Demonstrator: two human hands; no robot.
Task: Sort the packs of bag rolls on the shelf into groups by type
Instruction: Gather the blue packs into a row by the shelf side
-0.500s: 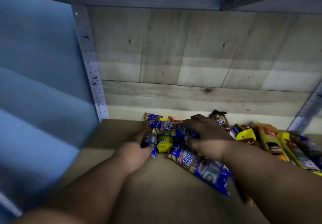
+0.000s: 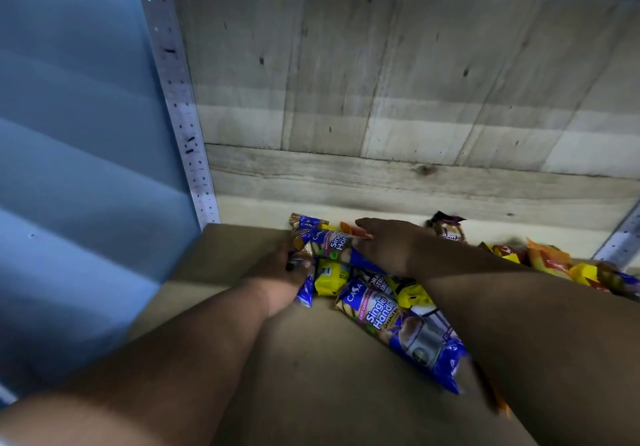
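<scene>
Packs of bag rolls lie heaped on the brown shelf board (image 2: 311,376). A blue "Single Handle" pack (image 2: 401,331) lies nearest me, slanting to the lower right. A second blue pack (image 2: 332,243) lies further back, and my right hand (image 2: 388,244) rests on it with fingers spread. My left hand (image 2: 280,272) grips the end of a narrow blue pack (image 2: 306,291) at the heap's left edge. A yellow pack (image 2: 330,277) sits between my hands. A dark brown drawstring pack (image 2: 448,230) lies behind my right wrist.
Several orange, yellow and blue packs (image 2: 554,262) spread to the right, partly hidden by my right forearm. A pale wooden back wall (image 2: 381,99) closes the shelf. Perforated metal uprights stand at the left (image 2: 180,106) and right (image 2: 620,241). Bare board lies left of the heap.
My right hand has slid left and back over the rear blue pack, uncovering the yellow and drawstring packs beneath my wrist. My left hand stays on the narrow blue pack.
</scene>
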